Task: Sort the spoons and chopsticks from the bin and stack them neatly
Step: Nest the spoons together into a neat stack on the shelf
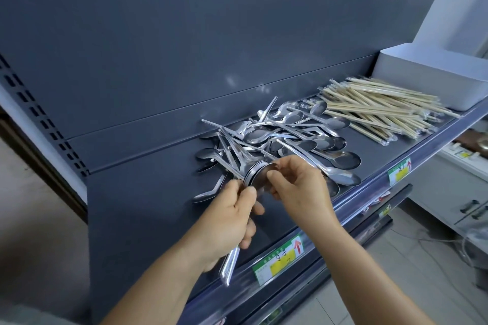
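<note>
Spoons (253, 178) nested in a stack, held above shelf (148, 192) edge: left hand (227, 221) grips the handles, right hand (298, 182) pinches the bowl end. Loose spoon pile (285, 140) sits just behind, chopsticks (377, 108) further right, white bin (422, 79) at far end. Risk, imo: stack fans out or slips if either grip loosens, & falls off front edge; elbow could nudge the pile.

My left hand (229, 221) and right hand (298, 187) are bare, no rings or gloves; both forearms are bare too, without sleeves.
</note>
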